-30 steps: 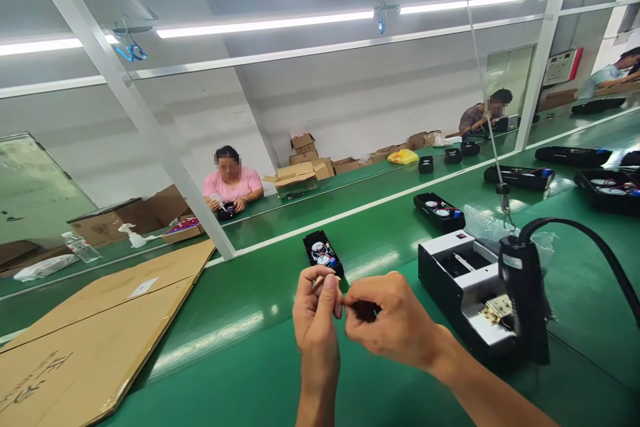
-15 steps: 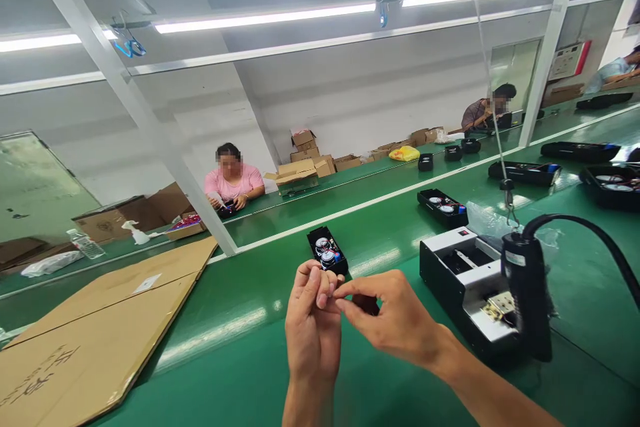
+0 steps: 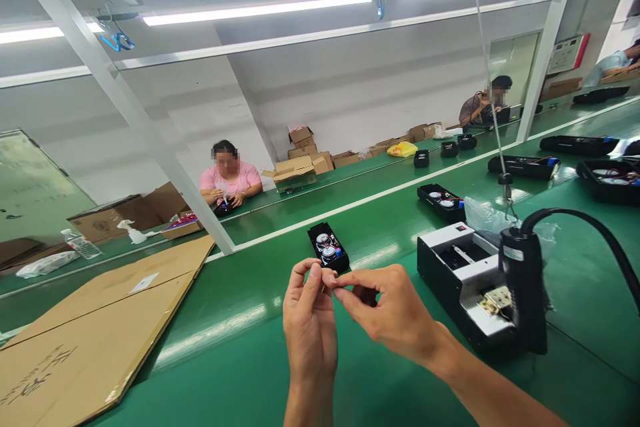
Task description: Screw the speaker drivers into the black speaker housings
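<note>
My left hand [image 3: 311, 320] is raised over the green bench, palm toward me, its fingers curled and the thumb bent in. Against its fingertips, my right hand [image 3: 395, 303] pinches with thumb and forefinger. Whatever lies between the fingertips is too small or hidden to make out. Just beyond the hands sits an open black housing [image 3: 327, 247] with round pale parts and wires inside. To the right stands a black and white bench device [image 3: 463, 280] with a brass-coloured piece at its front. Beside it a black electric screwdriver [image 3: 523, 287] hangs from a cord.
A flat cardboard sheet [image 3: 115, 320] covers the left of the bench. More black housings [image 3: 441, 202] stand along the green belt [image 3: 280, 233]. A white post [image 3: 150, 127] rises at left. Across the belt, a person in pink [image 3: 231, 180] handles a dark object; others work farther right.
My hands stay close together with the fingertips still touching; the left fingers have shifted slightly. The view has moved a little. The person in pink has changed hand position.
</note>
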Demonstrator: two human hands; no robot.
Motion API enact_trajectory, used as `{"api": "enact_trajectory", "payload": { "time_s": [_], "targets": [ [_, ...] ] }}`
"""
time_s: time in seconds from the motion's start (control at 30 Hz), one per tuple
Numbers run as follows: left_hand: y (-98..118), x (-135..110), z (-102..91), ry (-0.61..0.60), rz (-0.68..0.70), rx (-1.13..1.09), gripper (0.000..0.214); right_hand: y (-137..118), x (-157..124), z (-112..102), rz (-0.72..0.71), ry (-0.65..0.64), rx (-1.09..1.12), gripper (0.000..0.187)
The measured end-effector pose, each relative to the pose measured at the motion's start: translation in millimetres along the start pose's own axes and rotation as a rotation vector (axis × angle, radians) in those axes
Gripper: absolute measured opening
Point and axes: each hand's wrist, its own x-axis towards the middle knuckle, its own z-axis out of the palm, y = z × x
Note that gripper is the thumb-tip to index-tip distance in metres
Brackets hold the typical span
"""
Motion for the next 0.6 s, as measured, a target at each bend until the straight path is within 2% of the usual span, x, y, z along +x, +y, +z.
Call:
{"api": "enact_trajectory", "payload": {
  "time_s": [0.17,0.43,0.6],
  "targets": [
    [-1,-1,1.7,0.003,0.044,0.074,0.043,-4,1,-6,-0.018,-0.010,-0.003,0.019],
    [1,-4,6.3,-0.002,0.045,0.142,0.041,0,2,-13,-0.113,0.166,-0.037,0.017],
    [3,-7,5.2,-0.015,0.050,0.233,0.041,2,5,-18,-0.337,0.321,-0.206,0.015]
  ]
}}
